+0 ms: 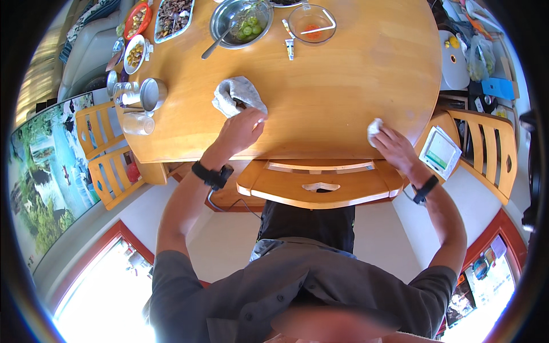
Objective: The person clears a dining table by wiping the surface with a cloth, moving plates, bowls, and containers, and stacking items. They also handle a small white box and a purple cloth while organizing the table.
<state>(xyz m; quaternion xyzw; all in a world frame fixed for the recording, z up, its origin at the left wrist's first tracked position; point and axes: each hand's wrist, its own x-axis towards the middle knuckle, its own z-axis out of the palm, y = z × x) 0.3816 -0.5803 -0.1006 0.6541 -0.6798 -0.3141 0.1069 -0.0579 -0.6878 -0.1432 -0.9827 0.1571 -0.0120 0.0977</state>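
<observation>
My left hand [241, 132] is at the near edge of a bunched light grey cloth [233, 92] on the wooden table [321, 107]. Its fingertips are hidden behind the hand, so I cannot tell whether they grip the cloth. A dark gap shows in the cloth's folds. Over the table's near right part, my right hand [396, 148] holds a small crumpled white wad [374, 132], perhaps tissue or cloth, between its fingers. Each wrist wears a black strap with a small device and a cable.
A steel bowl [216, 32] with green fruit and a spoon, a glass bowl [296, 23], and small tubes [290, 49] are at the back. Glass jars [139, 123] and a metal cup [153, 94] stand left. A wooden chair [274, 184] backs against the near edge.
</observation>
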